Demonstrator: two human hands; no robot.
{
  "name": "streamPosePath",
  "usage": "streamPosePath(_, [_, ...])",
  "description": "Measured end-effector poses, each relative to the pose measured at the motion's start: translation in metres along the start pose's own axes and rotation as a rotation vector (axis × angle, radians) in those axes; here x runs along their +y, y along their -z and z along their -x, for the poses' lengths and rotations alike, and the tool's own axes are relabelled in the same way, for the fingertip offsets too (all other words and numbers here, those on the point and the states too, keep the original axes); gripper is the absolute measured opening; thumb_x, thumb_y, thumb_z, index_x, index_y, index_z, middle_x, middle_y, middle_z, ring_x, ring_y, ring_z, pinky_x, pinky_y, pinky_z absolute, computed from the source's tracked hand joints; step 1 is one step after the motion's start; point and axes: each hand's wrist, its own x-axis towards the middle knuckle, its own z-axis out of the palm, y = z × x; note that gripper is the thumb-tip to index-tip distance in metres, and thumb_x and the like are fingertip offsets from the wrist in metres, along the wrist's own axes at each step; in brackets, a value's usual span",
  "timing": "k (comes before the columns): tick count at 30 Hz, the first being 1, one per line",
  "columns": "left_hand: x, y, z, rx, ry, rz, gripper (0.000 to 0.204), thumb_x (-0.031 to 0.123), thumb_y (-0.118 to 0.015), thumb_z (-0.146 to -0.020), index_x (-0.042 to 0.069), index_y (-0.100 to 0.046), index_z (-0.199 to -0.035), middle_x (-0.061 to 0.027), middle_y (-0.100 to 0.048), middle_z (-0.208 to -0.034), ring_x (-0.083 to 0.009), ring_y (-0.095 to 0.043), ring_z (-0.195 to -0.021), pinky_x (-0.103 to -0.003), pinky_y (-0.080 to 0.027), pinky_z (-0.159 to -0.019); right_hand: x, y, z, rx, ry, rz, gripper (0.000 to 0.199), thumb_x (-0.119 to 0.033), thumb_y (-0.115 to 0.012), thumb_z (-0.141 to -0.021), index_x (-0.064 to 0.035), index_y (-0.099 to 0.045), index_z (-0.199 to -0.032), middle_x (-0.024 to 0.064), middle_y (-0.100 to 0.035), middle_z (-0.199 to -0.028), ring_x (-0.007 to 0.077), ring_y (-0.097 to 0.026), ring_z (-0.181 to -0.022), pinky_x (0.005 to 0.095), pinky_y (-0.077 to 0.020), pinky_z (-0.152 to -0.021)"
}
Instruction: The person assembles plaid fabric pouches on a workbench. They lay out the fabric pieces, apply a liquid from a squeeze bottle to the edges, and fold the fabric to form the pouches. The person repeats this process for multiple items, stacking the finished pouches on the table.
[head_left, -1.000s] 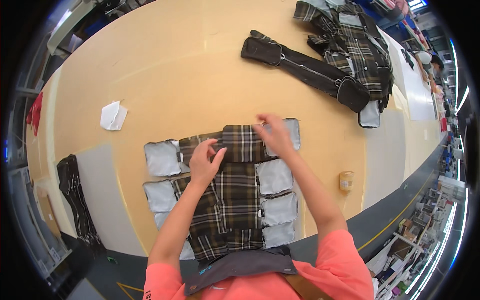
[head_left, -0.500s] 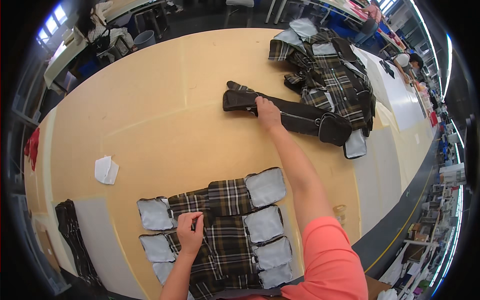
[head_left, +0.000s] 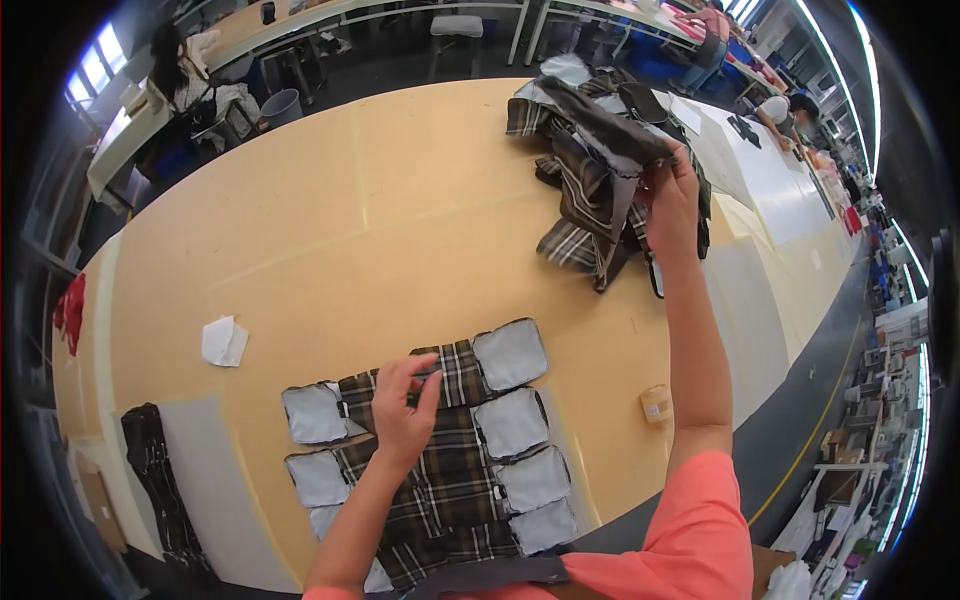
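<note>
My right hand (head_left: pixel 672 200) is stretched out to the far right, closed on the edge of a dark garment piece (head_left: pixel 605 122). This piece hangs partly folded, its plaid parts blurred, above and in front of a heap of brown plaid garment pieces (head_left: pixel 530 115). Much of the heap is hidden behind it. Closer to me, my left hand (head_left: pixel 405 410) hovers over or rests on a row of plaid pieces (head_left: pixel 455 455), thumb and fingers curved and apart with nothing between them. Grey pocket bags (head_left: pixel 512 355) stick out from both sides of that row.
A folded white paper (head_left: pixel 225 342) lies on the table (head_left: pixel 300 240) at left. Dark zippered strips (head_left: pixel 160 480) lie at the near left edge, red fabric (head_left: pixel 70 312) beyond. A clear packet (head_left: pixel 655 405) is beside my right forearm. Other people work at tables farther off.
My right hand has lifted the dark piece off the table and swung it right, toward the heap. My left hand has moved slightly right and its fingers have spread. The view has shifted a little.
</note>
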Motion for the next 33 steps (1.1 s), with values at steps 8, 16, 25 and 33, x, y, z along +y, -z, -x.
streamPosePath(8, [0.081,-0.014,-0.046,0.023,-0.365,-0.063,0.079,0.013,-0.08,-0.074,0.005,-0.037,-0.139,-0.0137,-0.044,-0.137,-0.0295,-0.043,-0.125,-0.041,-0.044,-0.097,-0.083,-0.05,0.034,-0.343,0.134,-0.268,0.026,-0.017,-0.054,-0.097,-0.0042,-0.051,-0.119,-0.0005,-0.062,-0.1,0.0058,-0.061,-0.085,0.0189,-0.0499,-0.067])
streamPosePath(16, [0.092,0.058,-0.067,0.349,-0.665,-0.078,0.112,0.023,-0.088,-0.065,0.003,-0.012,-0.145,-0.0209,-0.021,-0.148,-0.0378,-0.03,-0.135,-0.048,-0.028,-0.11,-0.122,-0.131,0.095,-0.501,-0.053,-0.48,0.018,-0.012,-0.046,-0.097,-0.01,-0.05,-0.115,-0.0017,-0.061,-0.093,0.0039,-0.061,-0.073,0.0173,-0.0486,-0.052])
streamPosePath(25, [0.129,0.134,-0.071,0.139,-0.359,0.281,0.061,0.031,-0.049,-0.097,0.009,-0.025,-0.148,-0.02,-0.057,-0.122,-0.0249,-0.06,-0.103,-0.035,-0.05,-0.087,-0.112,-0.151,0.138,-0.887,-0.451,-0.577,0.024,-0.017,-0.05,-0.099,-0.0047,-0.049,-0.119,0.0054,-0.06,-0.105,0.0104,-0.06,-0.095,0.0232,-0.0493,-0.08])
streamPosePath(33, [0.148,0.18,-0.053,0.528,-0.699,-1.324,0.031,0.013,-0.062,-0.083,0.007,-0.066,-0.113,-0.0164,-0.062,-0.117,-0.0384,-0.058,-0.106,-0.045,-0.046,-0.09,-0.048,-0.141,0.221,-0.857,0.0,-0.116,0.071,-0.026,-0.074,-0.083,-0.004,-0.038,-0.14,0.0111,-0.057,-0.124,0.017,-0.052,-0.117,0.0315,-0.038,-0.099])
